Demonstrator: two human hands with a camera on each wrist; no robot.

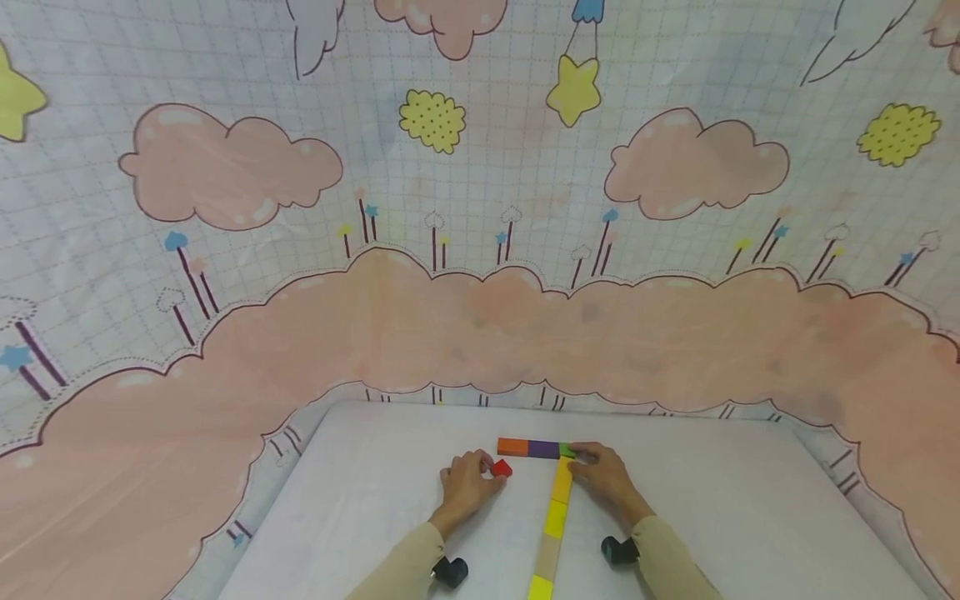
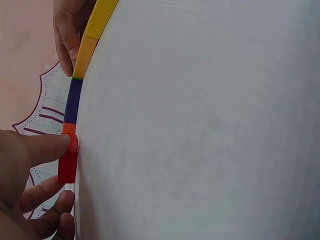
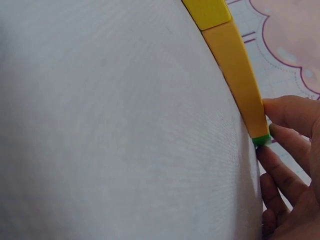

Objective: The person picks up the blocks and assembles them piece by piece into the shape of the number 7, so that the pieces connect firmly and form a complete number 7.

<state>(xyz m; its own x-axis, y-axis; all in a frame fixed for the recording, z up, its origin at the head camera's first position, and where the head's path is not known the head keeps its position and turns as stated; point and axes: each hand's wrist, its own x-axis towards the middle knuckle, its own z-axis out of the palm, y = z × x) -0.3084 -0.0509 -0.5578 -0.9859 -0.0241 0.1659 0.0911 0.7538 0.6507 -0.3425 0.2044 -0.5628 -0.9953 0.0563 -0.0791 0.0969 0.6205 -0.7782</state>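
Near the left end of a row of blocks, my left hand pinches a red block between thumb and fingers. The left wrist view has the thumb pressed on the red block, which overlaps the orange block there. The row runs from an orange block through a purple block to a green block. My right hand holds the green block's right end, its fingertips round the green block and its thumb against the adjoining yellow-orange block.
From the green end, a line of blocks comes toward me: the yellow-orange one, a yellow block, a tan block and another yellow block. All lie on a white table. Behind it hangs a cloud-patterned cloth.
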